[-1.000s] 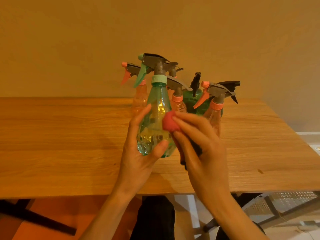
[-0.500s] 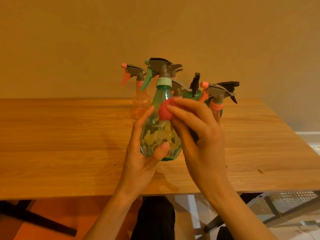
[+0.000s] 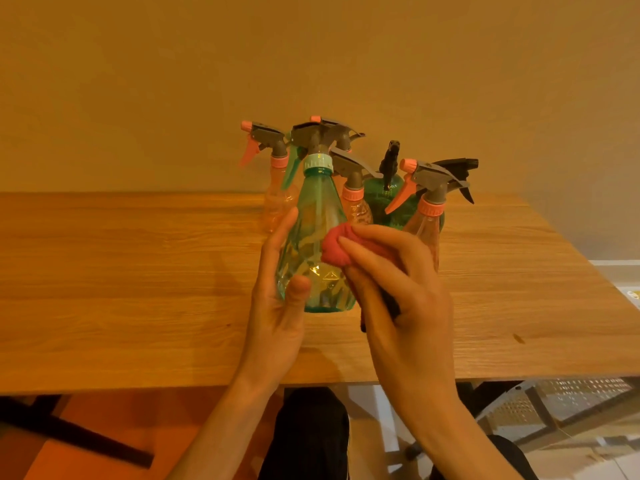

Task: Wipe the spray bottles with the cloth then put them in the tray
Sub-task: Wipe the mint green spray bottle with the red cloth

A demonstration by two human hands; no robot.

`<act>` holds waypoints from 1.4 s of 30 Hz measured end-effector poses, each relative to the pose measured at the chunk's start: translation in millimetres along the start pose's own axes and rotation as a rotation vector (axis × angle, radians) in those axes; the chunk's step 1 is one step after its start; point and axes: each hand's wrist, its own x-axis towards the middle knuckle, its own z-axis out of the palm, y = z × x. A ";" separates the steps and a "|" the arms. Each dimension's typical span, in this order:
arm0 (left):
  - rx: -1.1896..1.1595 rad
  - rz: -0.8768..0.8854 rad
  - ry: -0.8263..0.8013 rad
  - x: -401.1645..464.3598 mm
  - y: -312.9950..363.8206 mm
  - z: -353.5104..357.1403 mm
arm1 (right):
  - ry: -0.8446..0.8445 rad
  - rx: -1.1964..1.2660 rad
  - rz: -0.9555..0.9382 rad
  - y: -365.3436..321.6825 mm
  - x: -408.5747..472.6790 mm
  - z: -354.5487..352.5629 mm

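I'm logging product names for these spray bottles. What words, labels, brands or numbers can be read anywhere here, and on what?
None can be read.
The teal spray bottle held by the left hand shows only faceted plastic, no label.
The red cloth in the right hand is plain.
The dark green bottle bears a small pale mark, too blurred to read.

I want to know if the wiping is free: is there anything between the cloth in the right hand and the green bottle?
Nothing visible. The right hand presses the red cloth straight against the side of the green bottle, which the left hand holds. The other bottles stand behind it on the table.
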 end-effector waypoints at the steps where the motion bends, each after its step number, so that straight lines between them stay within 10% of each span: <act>1: 0.002 0.000 0.009 1.4 -0.4 -0.6 | 0.011 -0.027 -0.029 -0.8 -4.9 1.1; 42: -0.278 -0.272 0.056 1.1 10.5 5.1 | 0.063 0.023 -0.112 -2.1 -40.0 0.5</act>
